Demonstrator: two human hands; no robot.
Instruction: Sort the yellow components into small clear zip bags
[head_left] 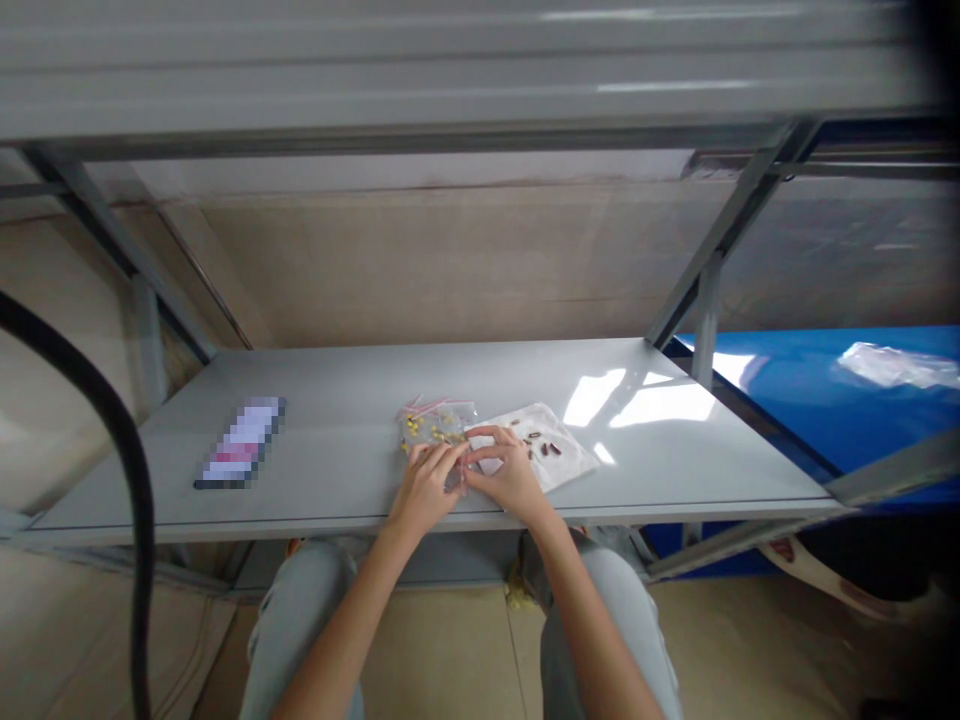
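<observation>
My left hand (pixel 427 486) and my right hand (pixel 512 478) come together near the front edge of the table. Between them is a small clear zip bag (pixel 456 482), its edge pinched by the fingers of both hands. What lies inside it, if anything, is too small to make out. Just beyond my left hand, clear zip bags (pixel 412 425) with red seal strips and small yellow pieces lie flat. Beside my right hand, several small dark brown pieces (pixel 551 448) rest on a white sheet (pixel 574 462), partly covered by that hand.
A phone (pixel 241 440) with a blurred screen lies on the left of the grey table (pixel 330 400). Metal frame posts (pixel 705 270) rise at both sides, under a shelf (pixel 450 80). A black hose (pixel 135 480) curves down at left. Crumpled clear plastic (pixel 900 365) sits on a blue surface at right.
</observation>
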